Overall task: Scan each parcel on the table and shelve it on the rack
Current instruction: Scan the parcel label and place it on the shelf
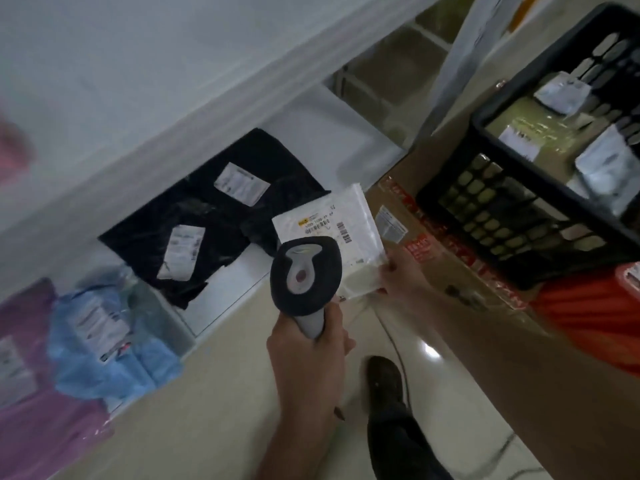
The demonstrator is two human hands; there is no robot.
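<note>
- My left hand point(309, 344) is wrapped round the scanner point(304, 276) handle, head aimed up & away at the label.
- My right hand point(398, 277) pinches the white parcel point(332, 233) by its near corner; parcel hangs past the table point(104, 81) edge, just beyond the scanner nose.
- Parcel's long axis runs away from me, barcode point(344, 232) face-up, a bit right of the scanner head.
- Likely step: scan, so I'd judge the nose needs a slight tilt right.
- Black parcels point(194, 216), blue one point(104, 327), purple one point(31, 393) lie on the table, left.
- Rack not clearly in view.
</note>
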